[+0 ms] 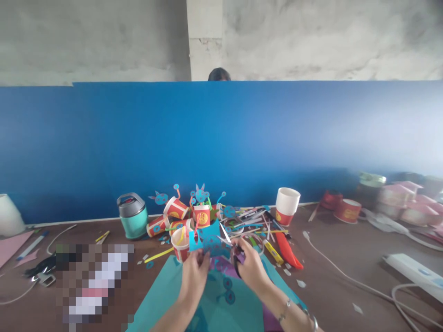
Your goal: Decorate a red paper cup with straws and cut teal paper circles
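Observation:
A piece of blue paper (212, 243) with drawn shapes and a cut edge is pinched in my left hand (195, 267). My right hand (251, 263) is closed round the handles of a pair of scissors (225, 239), whose blades are spread apart beside the paper's right side. Whether the blades touch the paper I cannot tell. Under both hands lie teal sheets (166, 295) and some purple paper (224, 266). Small round blue cut-outs (228, 295) rest on the teal sheet. Just beyond my left hand stands a red and white paper cup (180, 246).
Several decorated paper cups (201, 216) are heaped behind the hands. Pens and strips crowd the middle. A teal lidded container (133, 219) stands left; a white and red cup (287, 205), an orange-red tapered object (288, 251) and a power strip (415, 274) are right. A blue partition (221, 138) closes the back.

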`<state>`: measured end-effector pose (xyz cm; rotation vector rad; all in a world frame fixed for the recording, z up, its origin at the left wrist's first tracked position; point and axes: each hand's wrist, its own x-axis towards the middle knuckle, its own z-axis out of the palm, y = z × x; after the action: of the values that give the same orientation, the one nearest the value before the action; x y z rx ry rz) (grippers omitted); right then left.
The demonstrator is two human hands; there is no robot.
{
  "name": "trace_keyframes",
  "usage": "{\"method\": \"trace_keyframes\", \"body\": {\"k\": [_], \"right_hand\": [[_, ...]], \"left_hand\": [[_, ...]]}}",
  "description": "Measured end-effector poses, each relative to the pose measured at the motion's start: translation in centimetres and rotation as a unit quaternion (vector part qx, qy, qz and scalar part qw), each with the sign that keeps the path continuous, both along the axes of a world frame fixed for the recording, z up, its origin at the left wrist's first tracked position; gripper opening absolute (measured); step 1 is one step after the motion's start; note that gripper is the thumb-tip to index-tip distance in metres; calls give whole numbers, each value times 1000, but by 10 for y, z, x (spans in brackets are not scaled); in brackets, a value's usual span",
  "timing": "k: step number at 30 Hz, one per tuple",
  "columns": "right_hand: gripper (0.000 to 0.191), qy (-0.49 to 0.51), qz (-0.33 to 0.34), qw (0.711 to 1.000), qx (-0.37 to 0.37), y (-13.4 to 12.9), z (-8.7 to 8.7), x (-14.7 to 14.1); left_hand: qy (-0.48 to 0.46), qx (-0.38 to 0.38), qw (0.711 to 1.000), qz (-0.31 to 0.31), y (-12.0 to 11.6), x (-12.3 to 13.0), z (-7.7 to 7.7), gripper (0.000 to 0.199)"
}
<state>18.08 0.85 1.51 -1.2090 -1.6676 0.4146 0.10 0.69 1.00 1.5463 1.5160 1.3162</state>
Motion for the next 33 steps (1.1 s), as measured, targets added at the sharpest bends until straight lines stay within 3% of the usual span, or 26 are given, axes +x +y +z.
{"method": "trace_keyframes", "body": {"k": [5,9,13,16,19,24,29,33], "right_hand": [[29,-32,-39,994,95,-9,5,5],[41,-95,-19,981,171,-16,9,5],[58,-174,39,956,233,-24,13,2],[59,-182,67,950,245,-28,15,-1],[53,-132,54,969,202,-28,13,-2],[21,29,-4,998,58,-22,10,-2],[20,146,-11,988,-39,-15,7,0],[24,197,43,976,-84,-13,6,-2]], "left_hand": [[11,-68,998,-14,-3,1,2,55],[-13,-104,992,-63,-5,7,3,68],[-128,-147,968,-159,-10,14,10,72],[-197,-141,955,-172,-12,15,15,63],[-232,-128,951,-159,-11,12,17,60],[-245,-85,958,-125,-10,7,17,56],[-220,-55,969,-92,-5,6,12,50],[-179,-50,977,-105,-4,7,10,39]]}}
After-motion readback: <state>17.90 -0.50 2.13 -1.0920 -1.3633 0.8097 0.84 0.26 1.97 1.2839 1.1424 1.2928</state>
